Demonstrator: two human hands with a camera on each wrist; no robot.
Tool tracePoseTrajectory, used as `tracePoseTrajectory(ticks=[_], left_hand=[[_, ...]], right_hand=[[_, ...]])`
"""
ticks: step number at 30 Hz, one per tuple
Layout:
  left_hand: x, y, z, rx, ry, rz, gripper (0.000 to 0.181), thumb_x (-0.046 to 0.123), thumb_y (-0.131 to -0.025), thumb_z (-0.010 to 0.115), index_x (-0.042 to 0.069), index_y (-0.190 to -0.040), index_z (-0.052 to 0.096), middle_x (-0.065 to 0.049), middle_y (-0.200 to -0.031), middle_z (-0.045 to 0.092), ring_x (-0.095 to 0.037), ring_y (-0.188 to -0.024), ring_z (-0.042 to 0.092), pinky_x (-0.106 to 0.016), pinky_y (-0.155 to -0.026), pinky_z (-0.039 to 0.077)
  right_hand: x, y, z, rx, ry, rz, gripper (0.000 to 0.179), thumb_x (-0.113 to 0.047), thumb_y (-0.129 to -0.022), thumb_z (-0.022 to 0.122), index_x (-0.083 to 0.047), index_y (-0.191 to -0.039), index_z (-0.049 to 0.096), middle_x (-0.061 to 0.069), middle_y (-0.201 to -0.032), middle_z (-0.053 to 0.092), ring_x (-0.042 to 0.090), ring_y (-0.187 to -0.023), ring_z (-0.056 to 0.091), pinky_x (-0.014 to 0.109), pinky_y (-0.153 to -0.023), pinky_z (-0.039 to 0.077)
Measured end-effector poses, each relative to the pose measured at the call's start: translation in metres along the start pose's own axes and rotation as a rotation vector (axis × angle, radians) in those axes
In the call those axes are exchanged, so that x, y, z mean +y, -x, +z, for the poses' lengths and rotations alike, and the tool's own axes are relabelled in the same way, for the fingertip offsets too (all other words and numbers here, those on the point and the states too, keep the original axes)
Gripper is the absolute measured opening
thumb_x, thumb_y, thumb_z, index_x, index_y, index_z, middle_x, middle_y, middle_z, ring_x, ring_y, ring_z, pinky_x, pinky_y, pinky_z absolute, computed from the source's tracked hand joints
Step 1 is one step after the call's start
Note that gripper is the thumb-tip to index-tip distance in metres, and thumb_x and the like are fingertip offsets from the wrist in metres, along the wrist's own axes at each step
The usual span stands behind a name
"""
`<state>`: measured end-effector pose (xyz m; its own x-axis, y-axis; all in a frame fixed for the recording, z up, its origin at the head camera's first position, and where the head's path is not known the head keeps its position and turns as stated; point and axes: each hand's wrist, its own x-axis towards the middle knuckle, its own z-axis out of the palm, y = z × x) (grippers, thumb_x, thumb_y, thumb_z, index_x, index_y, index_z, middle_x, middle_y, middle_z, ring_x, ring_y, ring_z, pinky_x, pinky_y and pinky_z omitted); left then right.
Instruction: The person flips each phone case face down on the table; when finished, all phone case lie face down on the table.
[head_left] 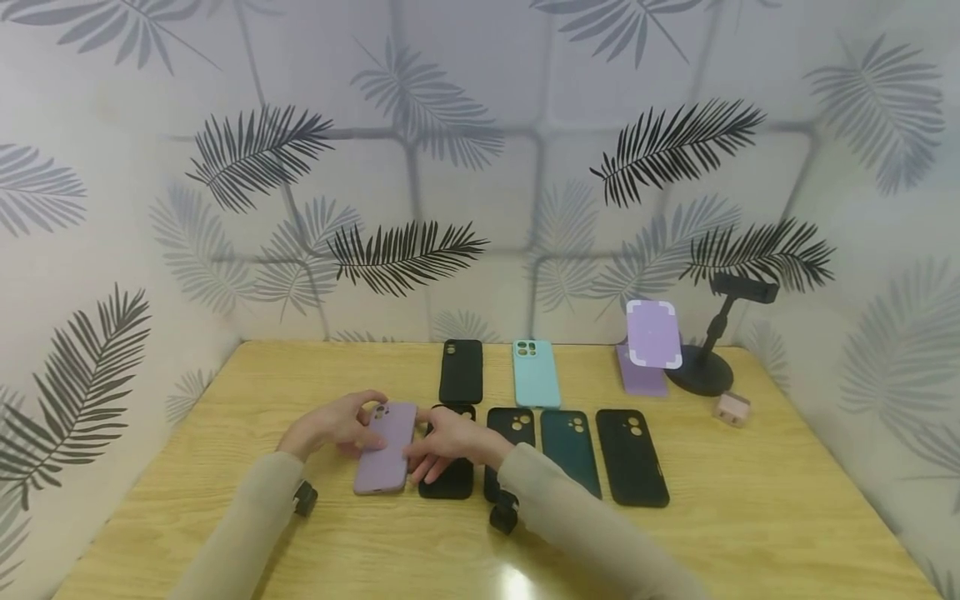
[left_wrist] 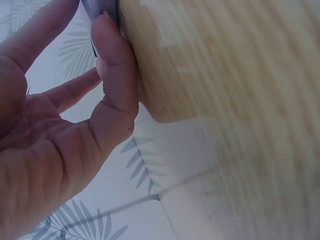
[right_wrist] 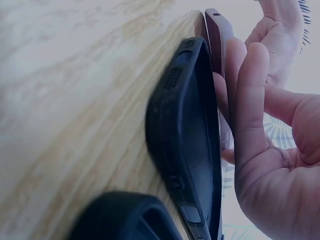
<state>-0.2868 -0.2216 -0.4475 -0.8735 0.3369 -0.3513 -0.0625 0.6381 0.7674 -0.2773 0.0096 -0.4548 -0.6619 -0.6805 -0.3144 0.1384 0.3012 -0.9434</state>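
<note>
A lilac phone case (head_left: 386, 454) with a camera cutout at its top left is between my two hands, over the left half of the table. My left hand (head_left: 337, 423) holds its left side, thumb on the back face and fingers round the upper corner. My right hand (head_left: 454, 437) pinches the right edge between thumb and index finger, its other fingers hanging over a black phone case (head_left: 450, 483). In the right wrist view that black case (right_wrist: 175, 125) lies with its hollow side showing beside my fingers. Only a corner of the lilac case (left_wrist: 102, 7) shows in the left wrist view.
Right of my hands lie another black case (head_left: 510, 421), a dark teal case (head_left: 570, 450) and a further black case (head_left: 633, 458). Behind stand out a black case (head_left: 461, 371) and a light blue one (head_left: 536, 375). A phone stand (head_left: 701, 371) and pink plug (head_left: 732, 409) are at right.
</note>
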Motion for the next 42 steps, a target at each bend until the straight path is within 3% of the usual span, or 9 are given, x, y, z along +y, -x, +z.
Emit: tracePoseTrajectory(ticks=[7,14,17,20,23,26,34,37,42], left_hand=[[-0.001,-0.002,0.002,-0.001,-0.059,0.002,0.076,0.007,-0.081,0.08,0.005,-0.145,0.039,-0.019,-0.11,0.054,-0.021,-0.084,0.062,-0.033,-0.068,0.059],[0.001,-0.003,0.001,0.011,-0.104,0.015,0.075,0.009,-0.08,0.08,0.004,-0.143,0.041,-0.012,-0.096,0.055,-0.018,-0.067,0.055,-0.028,-0.061,0.047],[0.002,-0.005,0.001,0.021,-0.114,0.026,0.076,0.009,-0.08,0.08,0.004,-0.145,0.039,-0.01,-0.09,0.055,-0.017,-0.063,0.053,-0.028,-0.059,0.045],[0.007,-0.006,0.002,0.077,-0.122,0.062,0.072,0.011,-0.082,0.079,0.003,-0.143,0.041,-0.011,-0.09,0.055,-0.018,-0.066,0.053,-0.028,-0.059,0.045],[0.015,-0.007,0.005,0.161,-0.13,0.128,0.057,0.014,-0.087,0.075,0.003,-0.137,0.05,-0.013,-0.096,0.059,-0.02,-0.076,0.057,-0.03,-0.062,0.049],[0.023,-0.007,0.012,0.197,-0.122,0.188,0.043,0.016,-0.091,0.07,0.001,-0.129,0.058,-0.015,-0.101,0.064,-0.021,-0.084,0.062,-0.032,-0.066,0.053],[0.038,-0.004,0.04,0.051,0.079,0.234,0.043,0.009,-0.095,0.062,-0.007,-0.134,0.052,-0.025,-0.112,0.066,-0.029,-0.094,0.069,-0.041,-0.076,0.061],[0.044,-0.004,0.047,0.047,0.115,0.2,0.047,0.008,-0.095,0.063,-0.005,-0.138,0.049,-0.026,-0.119,0.063,-0.03,-0.098,0.068,-0.041,-0.078,0.061],[0.051,-0.005,0.056,0.07,0.076,0.13,0.047,0.008,-0.095,0.064,0.001,-0.139,0.05,-0.024,-0.124,0.061,-0.025,-0.098,0.068,-0.037,-0.076,0.061]], right_hand=[[-0.001,0.006,-0.008,-0.049,0.044,0.005,0.044,-0.007,-0.097,0.06,0.007,-0.136,0.048,0.022,-0.095,0.073,0.021,-0.071,0.074,0.031,-0.06,0.061],[-0.004,0.015,-0.026,-0.061,0.133,-0.057,0.039,-0.007,-0.098,0.058,0.003,-0.136,0.054,0.021,-0.106,0.072,0.02,-0.08,0.073,0.035,-0.068,0.062],[-0.002,0.019,-0.033,-0.033,0.156,-0.072,0.036,-0.005,-0.097,0.058,0.003,-0.133,0.057,0.02,-0.106,0.072,0.019,-0.081,0.072,0.036,-0.07,0.062],[0.002,0.021,-0.039,0.016,0.189,-0.084,0.032,-0.004,-0.096,0.061,0.002,-0.127,0.062,0.016,-0.101,0.073,0.019,-0.08,0.071,0.037,-0.07,0.062],[0.006,0.025,-0.046,0.088,0.239,-0.093,0.027,-0.004,-0.094,0.064,0.002,-0.12,0.065,0.014,-0.096,0.073,0.02,-0.078,0.07,0.037,-0.067,0.062],[0.008,0.032,-0.051,0.161,0.277,-0.093,0.023,-0.005,-0.093,0.065,0.003,-0.115,0.067,0.016,-0.094,0.073,0.023,-0.076,0.07,0.036,-0.063,0.061],[0.003,0.056,-0.06,0.207,0.378,-0.055,0.022,-0.002,-0.091,0.066,0.008,-0.111,0.068,0.017,-0.085,0.072,0.022,-0.068,0.07,0.035,-0.059,0.061],[0.003,0.058,-0.062,0.174,0.396,-0.032,0.022,-0.002,-0.09,0.067,0.009,-0.11,0.068,0.017,-0.08,0.072,0.023,-0.068,0.071,0.034,-0.058,0.061],[0.002,0.058,-0.061,0.137,0.386,0.008,0.024,-0.002,-0.091,0.067,0.01,-0.112,0.068,0.019,-0.082,0.073,0.023,-0.071,0.072,0.031,-0.057,0.061]])
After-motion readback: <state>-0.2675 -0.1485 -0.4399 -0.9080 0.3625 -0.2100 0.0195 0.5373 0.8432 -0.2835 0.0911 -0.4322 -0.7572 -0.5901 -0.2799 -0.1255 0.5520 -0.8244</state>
